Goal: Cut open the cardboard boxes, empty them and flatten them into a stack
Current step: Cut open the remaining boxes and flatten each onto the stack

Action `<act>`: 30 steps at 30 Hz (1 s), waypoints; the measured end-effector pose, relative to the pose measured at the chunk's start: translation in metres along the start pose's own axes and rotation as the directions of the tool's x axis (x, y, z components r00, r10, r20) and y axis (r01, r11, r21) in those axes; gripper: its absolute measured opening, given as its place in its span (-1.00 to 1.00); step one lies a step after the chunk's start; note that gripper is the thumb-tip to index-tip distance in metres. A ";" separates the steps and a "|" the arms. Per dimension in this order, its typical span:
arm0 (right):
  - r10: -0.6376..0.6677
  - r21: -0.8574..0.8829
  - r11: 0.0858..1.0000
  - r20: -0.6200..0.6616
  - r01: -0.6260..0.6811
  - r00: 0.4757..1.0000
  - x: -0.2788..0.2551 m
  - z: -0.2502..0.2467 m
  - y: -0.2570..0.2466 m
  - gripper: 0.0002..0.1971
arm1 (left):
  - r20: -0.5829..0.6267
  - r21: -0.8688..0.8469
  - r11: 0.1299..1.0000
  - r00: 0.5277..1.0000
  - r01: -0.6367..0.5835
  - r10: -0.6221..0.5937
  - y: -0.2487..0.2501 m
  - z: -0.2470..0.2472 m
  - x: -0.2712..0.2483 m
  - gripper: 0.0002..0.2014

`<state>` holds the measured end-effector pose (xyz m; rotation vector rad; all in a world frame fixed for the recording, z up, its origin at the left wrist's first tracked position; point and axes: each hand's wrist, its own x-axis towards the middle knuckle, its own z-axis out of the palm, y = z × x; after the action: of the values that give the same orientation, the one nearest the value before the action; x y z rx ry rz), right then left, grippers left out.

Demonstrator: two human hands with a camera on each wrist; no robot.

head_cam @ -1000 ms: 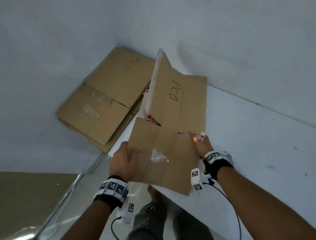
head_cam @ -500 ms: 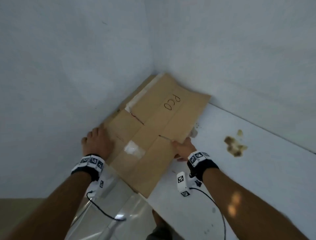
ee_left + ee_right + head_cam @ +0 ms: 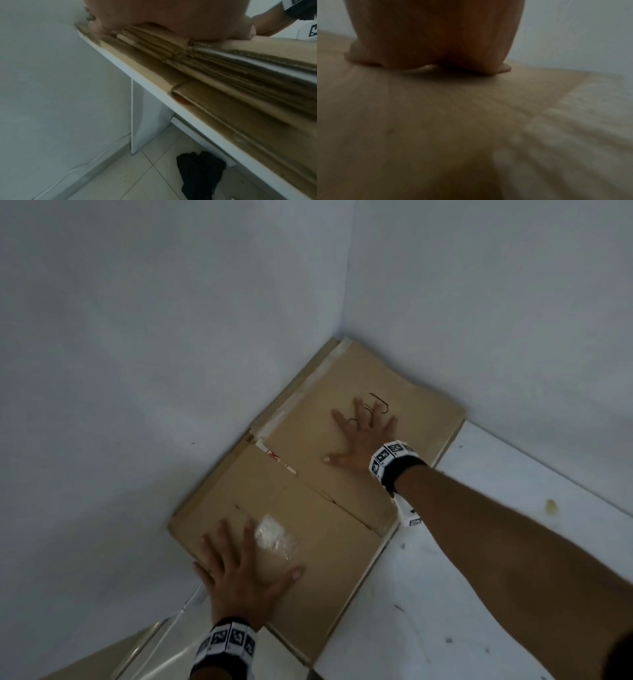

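Cardboard sheet, held up earlier, now lies atop the stack in the white table's far-left corner; left hand and right hand press flat, fingers spread, gripping nothing; white walls.

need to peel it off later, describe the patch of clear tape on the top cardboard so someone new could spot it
Look at the corner where the two white walls meet: a stack of flattened boxes lies there on the white table. On the top sheet, near the end closest to the person, the clear tape patch sits just beyond the left hand. It is the only shiny, crinkled spot on the brown card.
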<state>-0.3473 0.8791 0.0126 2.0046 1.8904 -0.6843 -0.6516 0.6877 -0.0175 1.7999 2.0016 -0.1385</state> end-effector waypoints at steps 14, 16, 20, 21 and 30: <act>0.088 0.229 0.973 -0.202 -0.040 0.975 -0.099 0.021 -0.015 -0.53 | 0.028 0.141 0.990 1.000 -0.009 0.005 0.050 -0.040 -0.019 0.18; 0.109 0.423 0.906 -0.199 -0.015 0.974 -0.167 0.058 0.006 -0.68 | -0.075 0.099 0.952 0.952 -0.290 0.298 0.071 -0.036 -0.033 -0.15; 0.321 0.578 0.780 -0.041 -0.239 0.946 -0.332 0.163 0.077 -0.71 | 0.220 0.007 0.799 0.780 -0.602 0.586 0.129 -0.009 -0.079 -0.70; 0.376 0.595 0.740 0.021 -0.314 0.926 -0.378 0.192 0.098 -0.71 | 0.378 -0.012 0.777 0.717 -0.629 0.586 0.146 0.001 -0.095 -0.75; 0.858 0.775 0.016 0.313 -0.631 0.407 -0.764 0.452 0.231 -0.65 | 0.816 0.049 0.403 0.269 -0.914 0.512 0.310 0.143 -0.318 -0.70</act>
<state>-0.1946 -0.0249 0.0145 3.3133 0.0046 -1.0716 -0.2991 0.3888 0.0434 2.3366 0.3666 -0.9908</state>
